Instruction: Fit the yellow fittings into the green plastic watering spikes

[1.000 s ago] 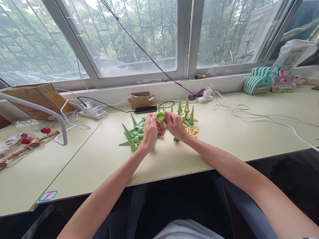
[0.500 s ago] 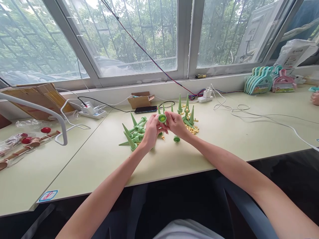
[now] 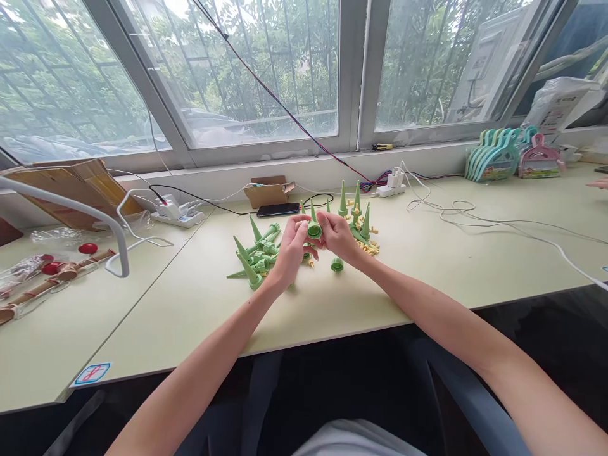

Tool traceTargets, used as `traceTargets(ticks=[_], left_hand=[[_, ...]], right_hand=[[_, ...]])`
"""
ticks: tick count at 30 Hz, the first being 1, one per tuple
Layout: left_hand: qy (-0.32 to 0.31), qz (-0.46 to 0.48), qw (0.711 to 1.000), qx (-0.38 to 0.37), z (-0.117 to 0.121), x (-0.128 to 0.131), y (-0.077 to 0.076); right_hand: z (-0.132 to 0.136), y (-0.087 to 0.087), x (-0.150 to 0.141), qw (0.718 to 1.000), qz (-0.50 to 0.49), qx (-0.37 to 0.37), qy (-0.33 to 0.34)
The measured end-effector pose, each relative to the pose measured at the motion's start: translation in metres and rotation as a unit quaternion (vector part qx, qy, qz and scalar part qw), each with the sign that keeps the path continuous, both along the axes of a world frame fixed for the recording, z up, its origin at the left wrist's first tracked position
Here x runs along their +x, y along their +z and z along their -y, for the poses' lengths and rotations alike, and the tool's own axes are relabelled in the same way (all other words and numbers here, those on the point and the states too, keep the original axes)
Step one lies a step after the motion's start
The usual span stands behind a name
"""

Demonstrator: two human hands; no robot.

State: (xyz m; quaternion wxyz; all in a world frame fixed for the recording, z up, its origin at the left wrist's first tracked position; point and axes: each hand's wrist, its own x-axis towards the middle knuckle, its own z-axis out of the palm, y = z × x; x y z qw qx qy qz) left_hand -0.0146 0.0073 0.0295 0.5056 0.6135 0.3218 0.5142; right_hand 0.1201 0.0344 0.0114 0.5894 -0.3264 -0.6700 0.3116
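Note:
Between my hands, above the middle of the table, is a green plastic plant watering spike (image 3: 314, 230), its hollow round end facing me and its point away. My left hand (image 3: 293, 246) grips its left side, while the fingers of my right hand (image 3: 336, 234) close on the right side. Below them lies a small yellow piece (image 3: 311, 263). A green threaded cap-like part (image 3: 337, 265) rests just under my right wrist. Left of my left hand is a heap of green spikes (image 3: 256, 256); beyond my right hand several spikes (image 3: 357, 209) stand among small yellow pieces (image 3: 369, 247).
Behind the hands lie a phone (image 3: 278, 209) and a small cardboard box (image 3: 268, 192). Power strips (image 3: 178, 216) and white cables (image 3: 458, 209) run along the back. Hanging sets (image 3: 494, 155) stand far right, near another person's hand (image 3: 599, 183). Wooden toys (image 3: 66, 272) lie left.
The spike has tilted in my hands, so its open end faces lower and its tip now shows above. My left fingers have shifted slightly. At far right, the other person's hand has changed position.

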Motion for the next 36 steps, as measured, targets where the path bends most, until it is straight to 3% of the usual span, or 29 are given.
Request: traceTargets(ticks=[7,14,17,20,25,29,32,36], left_hand=[[0.073,-0.104,0.981,0.146,0.000,0.001,-0.010],[0.167,-0.246,0.889,0.348,0.001,-0.004,-0.009],[0.164,-0.257,0.889,0.341,0.005,-0.005,0.000],[0.174,-0.254,0.907,0.287,0.011,-0.005,0.013],[0.120,-0.288,0.922,0.228,0.005,-0.009,0.025],[0.067,-0.297,0.920,0.245,-0.019,-0.008,0.026],[0.043,-0.307,0.901,0.305,-0.035,-0.005,0.022],[0.082,-0.321,0.860,0.388,-0.043,-0.006,0.010]], right_hand=[[0.001,0.003,-0.001,1.000,-0.005,-0.015,-0.016],[-0.001,0.005,-0.002,0.997,0.020,0.007,-0.069],[-0.003,0.004,-0.002,0.996,0.031,0.021,-0.087],[-0.003,0.005,-0.003,0.994,0.028,0.030,-0.104],[-0.002,0.004,-0.005,0.994,0.017,0.021,-0.105],[-0.007,0.000,-0.003,0.993,-0.002,0.015,-0.114],[-0.011,-0.002,0.000,0.991,-0.003,0.010,-0.135],[-0.012,-0.005,0.002,0.989,0.026,0.017,-0.144]])
